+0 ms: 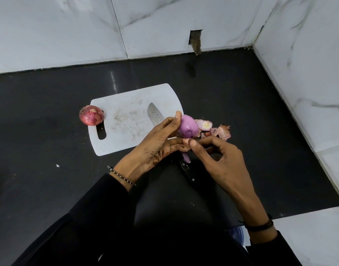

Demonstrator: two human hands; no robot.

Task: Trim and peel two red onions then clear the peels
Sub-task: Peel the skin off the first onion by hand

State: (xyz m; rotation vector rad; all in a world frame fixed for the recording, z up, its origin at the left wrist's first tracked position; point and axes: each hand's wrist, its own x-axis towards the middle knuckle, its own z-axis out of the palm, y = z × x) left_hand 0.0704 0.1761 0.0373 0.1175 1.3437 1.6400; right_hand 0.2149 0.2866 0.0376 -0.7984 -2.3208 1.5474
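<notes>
My left hand [157, 144] grips a mostly peeled purple onion [188, 128] just right of the white cutting board [126, 131]. Thumb and fingers of my right hand [220, 160] pinch a strip of peel [186, 156] that hangs below the onion. A second red onion [91, 115], still in its skin, sits at the board's left edge. Loose peels and a cut end [215, 129] lie on the counter behind the held onion. The knife [155, 115] lies with its blade on the board; its black handle [188, 172] shows below my hands.
The black counter [49, 131] meets marble-tiled walls at the back and right, forming a corner at the back right. A hole in the back wall [195, 42] sits above the counter. A small white scrap [57, 165] lies at the left.
</notes>
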